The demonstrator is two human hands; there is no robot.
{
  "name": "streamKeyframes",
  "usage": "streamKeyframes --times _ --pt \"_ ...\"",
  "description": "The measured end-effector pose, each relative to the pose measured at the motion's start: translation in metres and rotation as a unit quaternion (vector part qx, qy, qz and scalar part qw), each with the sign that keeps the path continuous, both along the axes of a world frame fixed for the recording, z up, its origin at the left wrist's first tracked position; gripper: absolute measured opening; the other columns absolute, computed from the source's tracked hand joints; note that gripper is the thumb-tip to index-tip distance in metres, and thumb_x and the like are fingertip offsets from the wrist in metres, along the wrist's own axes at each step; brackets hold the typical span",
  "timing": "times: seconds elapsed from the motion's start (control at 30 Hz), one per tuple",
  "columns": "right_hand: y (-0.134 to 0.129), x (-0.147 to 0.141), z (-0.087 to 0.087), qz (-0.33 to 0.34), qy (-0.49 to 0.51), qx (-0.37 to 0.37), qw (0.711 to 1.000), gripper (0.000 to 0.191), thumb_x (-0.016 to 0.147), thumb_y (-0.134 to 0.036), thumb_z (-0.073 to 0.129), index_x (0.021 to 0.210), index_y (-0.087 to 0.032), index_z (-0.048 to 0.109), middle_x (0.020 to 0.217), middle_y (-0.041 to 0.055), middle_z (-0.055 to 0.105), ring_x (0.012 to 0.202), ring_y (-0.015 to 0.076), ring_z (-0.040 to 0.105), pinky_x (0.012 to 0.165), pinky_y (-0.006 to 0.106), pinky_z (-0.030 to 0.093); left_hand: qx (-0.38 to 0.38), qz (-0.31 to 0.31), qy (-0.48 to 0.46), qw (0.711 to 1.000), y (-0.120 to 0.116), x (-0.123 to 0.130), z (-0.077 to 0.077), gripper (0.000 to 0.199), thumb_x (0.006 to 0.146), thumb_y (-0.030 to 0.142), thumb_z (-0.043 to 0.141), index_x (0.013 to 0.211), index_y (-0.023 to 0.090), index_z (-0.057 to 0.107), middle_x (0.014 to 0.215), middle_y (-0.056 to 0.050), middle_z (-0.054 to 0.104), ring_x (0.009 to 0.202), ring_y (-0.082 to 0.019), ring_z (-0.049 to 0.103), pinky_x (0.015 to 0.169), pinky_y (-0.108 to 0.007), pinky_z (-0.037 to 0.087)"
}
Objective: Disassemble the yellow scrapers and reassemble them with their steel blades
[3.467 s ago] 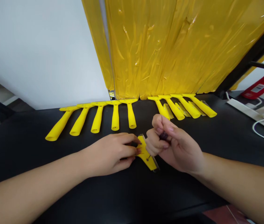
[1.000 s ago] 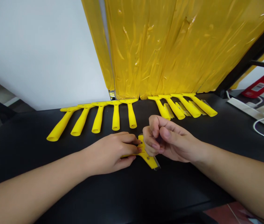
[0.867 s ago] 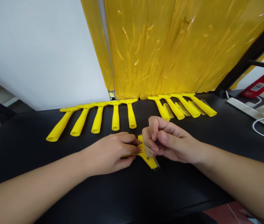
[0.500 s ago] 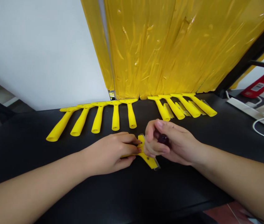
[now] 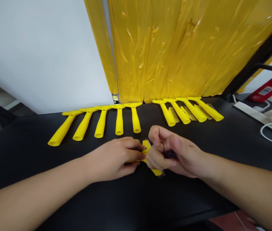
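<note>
**Scraper head work, both hands on it**

L hand (image 5: 112, 157) clamped on yellow scraper (image 5: 147, 150), which lies on black bench top (image 5: 126, 199), blade end just past the grip toward R hand. R hand (image 5: 176, 155) pinches small dark part (image 5: 170, 154), thumb and fingers together, ID unclear, right over scraper head. Step looks like fitting at the head; next move seems to need L grip firm, dark part kept on head. More yellow scrapers (image 5: 101, 123) lined up beyond the grip

The scraper handles (image 5: 119, 120) are smooth, glossy yellow plastic, the desk (image 5: 131, 199) a matt black surface, and the yellow film (image 5: 174, 48) behind shiny, creased plastic.
</note>
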State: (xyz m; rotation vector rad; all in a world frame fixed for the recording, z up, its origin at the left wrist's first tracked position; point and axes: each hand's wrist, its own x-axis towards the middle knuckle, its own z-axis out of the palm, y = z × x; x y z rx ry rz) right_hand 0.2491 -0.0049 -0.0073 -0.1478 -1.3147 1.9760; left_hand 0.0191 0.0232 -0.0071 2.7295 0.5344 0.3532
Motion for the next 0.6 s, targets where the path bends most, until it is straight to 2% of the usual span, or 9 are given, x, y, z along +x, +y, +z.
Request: streamKeyframes --times 0.1,0.2,0.3,0.37,0.4,0.5,0.6 --pt "0.005 0.0 0.0 -0.036 -0.01 0.004 0.999 0.033 0.099 -0.047 0.069 0.09 -0.023 0.048 0.072 -0.0055 0.048 0.065 0.0124 0.043 0.067 0.028 0.038 0.0 0.0 0.009 1.0 0.0 0.0 0.0 0.024 0.095 0.015 0.063 0.113 0.023 0.077 0.109 -0.007 0.07 0.098 -0.02 0.07 0.089 -0.031 0.058" --pt "0.012 0.0 0.001 -0.086 -0.018 -0.011 0.996 0.038 0.102 -0.051 0.063 0.081 -0.019 0.055 0.079 0.0 0.054 0.074 0.0147 0.051 0.071 0.03 0.043 0.005 -0.004 0.009 1.0 0.0 0.0 0.0 0.025 0.097 0.015 0.061 0.115 0.022 0.076 0.111 -0.007 0.07 0.1 -0.02 0.07 0.091 -0.031 0.057" --pt "0.009 -0.001 0.002 -0.071 0.0 -0.039 0.997 0.05 0.108 -0.055 0.046 0.075 -0.019 0.055 0.059 -0.0055 0.041 0.056 0.0118 0.038 0.064 0.029 0.037 0.009 -0.001 0.005 1.0 0.0 0.0 0.0 0.022 0.096 0.014 0.062 0.11 0.021 0.077 0.109 -0.007 0.069 0.097 -0.019 0.069 0.087 -0.028 0.057" --pt "0.005 -0.002 0.002 -0.044 0.009 -0.043 0.998 0.048 0.109 -0.059 0.042 0.082 -0.021 0.054 0.053 -0.0096 0.031 0.051 0.0112 0.026 0.061 0.028 0.033 0.007 0.001 0.002 1.0 -0.001 0.0 0.0 0.02 0.094 0.013 0.064 0.106 0.022 0.077 0.108 -0.007 0.068 0.095 -0.018 0.069 0.083 -0.026 0.057" --pt "0.003 -0.002 0.001 -0.042 0.01 -0.036 0.998 0.043 0.107 -0.06 0.046 0.087 -0.022 0.054 0.054 -0.0103 0.03 0.052 0.0111 0.025 0.062 0.028 0.033 0.005 0.0 0.002 1.0 0.0 0.0 0.0 0.02 0.094 0.013 0.064 0.106 0.022 0.077 0.107 -0.006 0.068 0.095 -0.018 0.069 0.083 -0.026 0.057" --pt "0.004 0.0 0.0 -0.056 0.008 -0.009 0.998 0.03 0.102 -0.049 0.064 0.092 -0.023 0.051 0.069 -0.0068 0.043 0.062 0.0117 0.037 0.068 0.028 0.038 -0.001 -0.003 0.008 1.0 0.0 0.0 0.0 0.023 0.095 0.013 0.064 0.112 0.023 0.077 0.106 -0.006 0.068 0.096 -0.018 0.069 0.086 -0.028 0.057" --pt "0.009 0.001 -0.001 -0.068 -0.016 0.007 0.998 0.029 0.102 -0.042 0.064 0.086 -0.02 0.057 0.087 0.0009 0.054 0.077 0.0145 0.051 0.074 0.031 0.043 0.005 -0.003 0.007 1.0 0.0 -0.001 0.0 0.023 0.096 0.015 0.063 0.113 0.022 0.076 0.105 -0.006 0.068 0.096 -0.019 0.069 0.089 -0.03 0.057"
